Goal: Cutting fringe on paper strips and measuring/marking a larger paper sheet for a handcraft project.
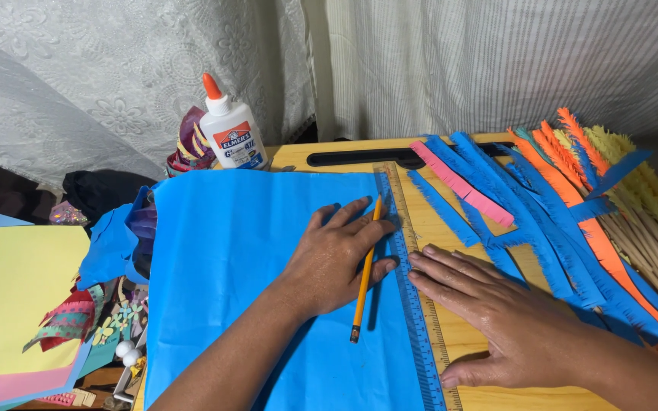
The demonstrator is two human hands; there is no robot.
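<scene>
A large blue paper sheet (230, 266) lies flat on the wooden table (489, 365). My left hand (333, 259) rests palm down on the sheet near its right edge, with a yellow pencil (365, 274) held between its fingers, tip pointing away from me. A clear ruler (413, 304) runs along the sheet's right edge. My right hand (496, 316) lies flat on the table, its fingertips pressing on the ruler.
A white glue bottle with an orange cap (230, 129) stands at the back. Fringed blue, pink and orange paper strips (557, 205) and thin wooden sticks (649, 243) cover the right side. Yellow paper (17, 297) and cut scraps (78, 320) lie at left.
</scene>
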